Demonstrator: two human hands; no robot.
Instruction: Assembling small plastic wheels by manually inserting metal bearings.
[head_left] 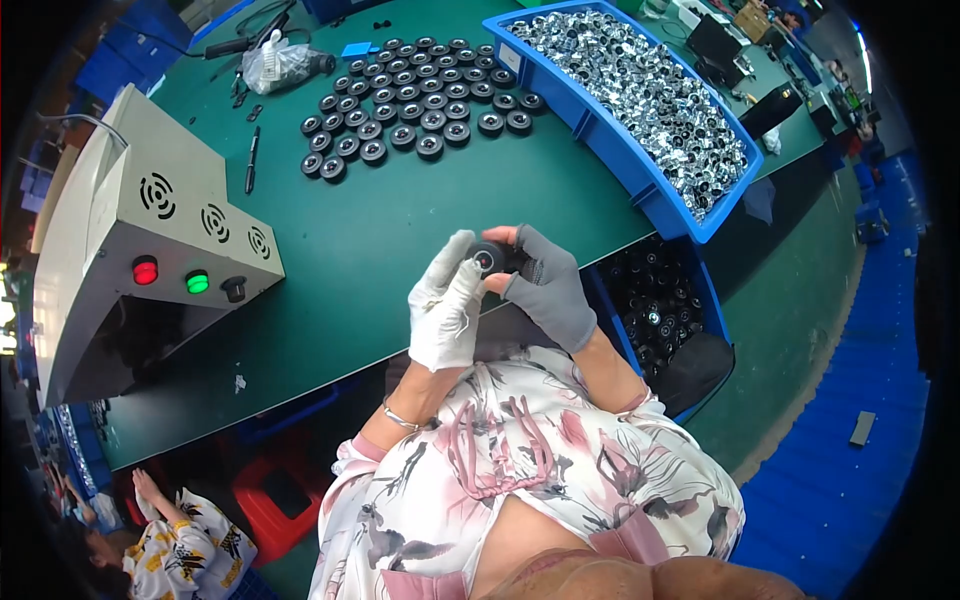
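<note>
In front of my chest, over the near edge of the green table (pixel 340 300), both hands meet on one small black round part (pixel 493 256) with a ring and a dark centre on its face. My left hand (pixel 445 315), in a white glove, pinches it from the left with thumb and fingers. From the right, my right hand (pixel 552 295), in a grey glove with bare fingertips, has its fingers closed round the same part. Farther back, several rows of black round parts (pixel 403 137) lie spread on the tabletop.
A blue bin (pixel 590 128) of shiny silver metal pieces stands at the right. Below it, a blue crate (pixel 713 305) holds black parts. At left stands a beige machine (pixel 190 195) with red and green buttons, near a black pen (pixel 252 160). Another person (pixel 185 540) sits lower left.
</note>
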